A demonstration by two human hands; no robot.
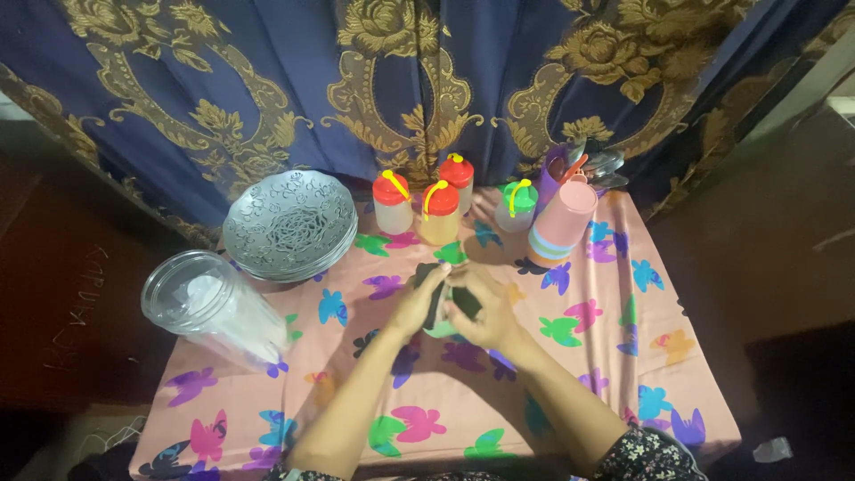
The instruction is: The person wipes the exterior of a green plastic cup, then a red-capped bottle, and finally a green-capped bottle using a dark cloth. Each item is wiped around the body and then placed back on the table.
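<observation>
Both my hands meet at the middle of a small table covered by a pink cloth with coloured butterflies (570, 374). My left hand (415, 303) and my right hand (485, 312) together grip a small dark object with a pale green part (443, 307); fingers hide most of it, so its kind is unclear. Just beyond my hands stand three small jars: two with red lids (393, 203) (457, 178) and one yellowish with a red lid (439, 214).
A stack of silver patterned bowls (289, 223) sits at back left, and a clear plastic jar (209, 307) lies tilted at the left edge. A green-lidded jar (517, 207), stacked pastel cups (563, 223) and a purple utensil holder (557, 174) stand at back right. Blue-gold curtain behind.
</observation>
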